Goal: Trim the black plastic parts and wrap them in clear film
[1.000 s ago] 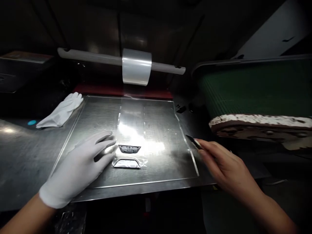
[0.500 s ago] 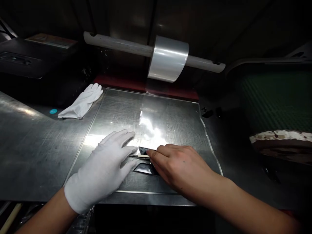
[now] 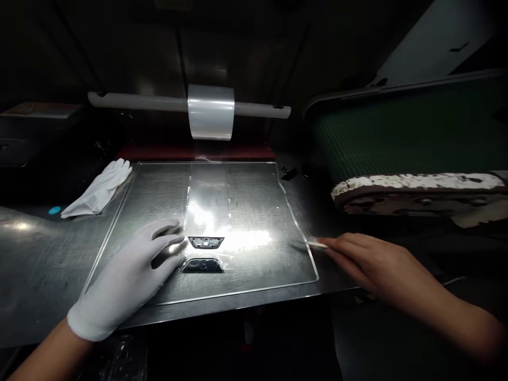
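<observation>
Right hand (image 3: 369, 259) had moved from the two dark parts (image 3: 202, 265) to the right edge of the clear sheet (image 3: 262, 264) beneath them, fingers clamped on a pale tool (image 3: 318, 244), open sheet between. Gloved left hand (image 3: 129, 270) lay beside the parts, fingers apart; blue disc (image 3: 54, 210) too small to read

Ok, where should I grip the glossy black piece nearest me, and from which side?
Probably by its two slanted ends, from above: the glossy black piece lies flat, and the other small piece sits close behind its back edge, leaving little room there.
</observation>
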Demonstrator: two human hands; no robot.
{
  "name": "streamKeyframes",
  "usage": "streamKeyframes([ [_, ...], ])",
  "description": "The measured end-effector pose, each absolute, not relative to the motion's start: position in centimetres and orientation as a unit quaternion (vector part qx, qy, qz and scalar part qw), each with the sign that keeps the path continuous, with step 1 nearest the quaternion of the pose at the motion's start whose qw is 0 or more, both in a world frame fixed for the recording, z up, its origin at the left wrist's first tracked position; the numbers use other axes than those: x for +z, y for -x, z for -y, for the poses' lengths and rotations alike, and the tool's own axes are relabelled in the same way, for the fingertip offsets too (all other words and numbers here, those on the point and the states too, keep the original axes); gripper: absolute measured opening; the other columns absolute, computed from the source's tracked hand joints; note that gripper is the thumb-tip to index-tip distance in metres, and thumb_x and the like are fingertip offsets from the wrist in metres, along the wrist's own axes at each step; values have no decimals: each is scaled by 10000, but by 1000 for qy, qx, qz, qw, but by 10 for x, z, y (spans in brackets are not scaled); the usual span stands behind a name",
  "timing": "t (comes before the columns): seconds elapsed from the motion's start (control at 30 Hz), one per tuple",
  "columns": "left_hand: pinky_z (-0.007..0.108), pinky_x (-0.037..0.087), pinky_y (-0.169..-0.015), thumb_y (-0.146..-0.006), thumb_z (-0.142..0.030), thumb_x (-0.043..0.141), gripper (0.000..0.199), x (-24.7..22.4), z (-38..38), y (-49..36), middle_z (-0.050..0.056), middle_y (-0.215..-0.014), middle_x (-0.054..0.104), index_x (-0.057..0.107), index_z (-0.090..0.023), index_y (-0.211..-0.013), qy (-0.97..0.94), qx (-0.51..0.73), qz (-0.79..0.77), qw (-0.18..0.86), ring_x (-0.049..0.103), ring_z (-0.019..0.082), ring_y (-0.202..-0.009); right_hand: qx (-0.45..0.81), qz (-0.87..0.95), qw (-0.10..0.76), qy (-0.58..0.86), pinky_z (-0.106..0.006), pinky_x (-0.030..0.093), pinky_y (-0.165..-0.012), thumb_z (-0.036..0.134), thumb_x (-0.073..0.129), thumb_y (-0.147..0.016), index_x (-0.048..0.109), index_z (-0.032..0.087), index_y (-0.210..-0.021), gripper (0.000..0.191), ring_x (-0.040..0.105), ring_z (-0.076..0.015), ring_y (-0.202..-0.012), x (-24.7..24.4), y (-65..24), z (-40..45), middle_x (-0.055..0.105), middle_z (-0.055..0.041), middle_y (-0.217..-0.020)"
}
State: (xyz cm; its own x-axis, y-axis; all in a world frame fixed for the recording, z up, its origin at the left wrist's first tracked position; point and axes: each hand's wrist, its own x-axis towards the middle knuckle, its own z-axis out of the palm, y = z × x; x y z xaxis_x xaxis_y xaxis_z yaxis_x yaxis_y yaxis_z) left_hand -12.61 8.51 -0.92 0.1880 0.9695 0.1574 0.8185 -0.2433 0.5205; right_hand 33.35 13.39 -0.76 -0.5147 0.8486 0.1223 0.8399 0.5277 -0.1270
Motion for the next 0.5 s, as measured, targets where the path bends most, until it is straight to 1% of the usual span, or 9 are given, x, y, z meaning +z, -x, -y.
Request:
streamKeyframes([
  [0.07, 458, 566, -995, -983, -408, 646, 245, -3, -81, 116, 68, -1264, 703, 729, -295, -1183, -781, 245, -555, 151, 641, 299, -1192, -12, 845, 103, 525, -369, 550, -789, 377, 462, -1076, 690, 251, -1354, 381, 711, -250, -983, -27, -362, -134, 737, -64, -1129],
  [0.1, 440, 570, -965, -995, -363, 634, 230, 0, -79, 109, 63, -1209, 712, 720, -288, -1194, -805, 229, -527, 146, 648, 281, -1152, -25, 839, 111, 532, -406, 557, -801, 353, 431, -1076, 665, 206, -1389, 417, 702, -282, -1002, -36, -369, -136, 723, -96, -1146],
  [0.17, 432, 572, -917, -1024, -255, 570, 235, 6, -77, 93, 62, -1138, 721, 699, -262, -1220, -853, 155, -481, 127, 656, 258, -1075, -33, 828, 151, 539, -481, 560, -824, 321, 422, -1060, 666, 128, -1381, 446, 675, -341, -1017, -48, -368, -139, 698, -155, -1141],
  [0.23, 451, 571, -874, -1024, -127, 493, 302, 8, -76, 79, 73, -1115, 727, 681, -231, -1236, -873, 77, -471, 97, 661, 258, -1013, -19, 832, 187, 522, -536, 545, -890, 293, 447, -1050, 684, 83, -1340, 429, 636, -371, -1063, -51, -345, -140, 668, -198, -1172],
  [0.27, 462, 570, -848, -1009, -70, 464, 343, 8, -76, 73, 79, -1104, 730, 676, -217, -1235, -874, 53, -475, 80, 662, 263, -980, -9, 839, 202, 505, -533, 537, -926, 280, 465, -1048, 694, 91, -1325, 406, 618, -362, -1089, -50, -325, -140, 658, -199, -1197],
  [0.33, 482, 567, -799, -978, -6, 441, 389, 4, -76, 65, 90, -1078, 731, 673, -198, -1223, -870, 33, -489, 50, 661, 280, -926, 22, 863, 220, 454, -451, 533, -963, 251, 507, -1047, 718, 164, -1303, 343, 598, -300, -1113, -45, -276, -137, 655, -153, -1222],
  [0.4, 495, 562, -771, -974, -11, 454, 365, -2, -75, 62, 97, -1041, 727, 673, -186, -1208, -866, 36, -498, 26, 655, 290, -883, 61, 893, 214, 391, -339, 534, -914, 236, 580, -1035, 734, 272, -1294, 303, 598, -229, -1064, -40, -225, -133, 675, -75, -1160],
  [0.43, 494, 559, -763, -981, -28, 462, 342, -6, -74, 62, 98, -1029, 725, 671, -182, -1203, -864, 41, -501, 14, 651, 291, -871, 71, 902, 209, 370, -322, 528, -873, 207, 600, -1023, 744, 281, -1281, 305, 595, -217, -1013, -38, -203, -131, 679, -62, -1102],
  [0.5, 486, 556, -764, -988, -52, 480, 288, -13, -71, 64, 96, -1008, 718, 674, -176, -1162, -860, 61, -506, -4, 644, 288, -868, 84, 912, 198, 348, -327, 509, -821, 167, 626, -1003, 770, 271, -1239, 295, 580, -214, -934, -36, -171, -130, 672, -56, -1003],
])
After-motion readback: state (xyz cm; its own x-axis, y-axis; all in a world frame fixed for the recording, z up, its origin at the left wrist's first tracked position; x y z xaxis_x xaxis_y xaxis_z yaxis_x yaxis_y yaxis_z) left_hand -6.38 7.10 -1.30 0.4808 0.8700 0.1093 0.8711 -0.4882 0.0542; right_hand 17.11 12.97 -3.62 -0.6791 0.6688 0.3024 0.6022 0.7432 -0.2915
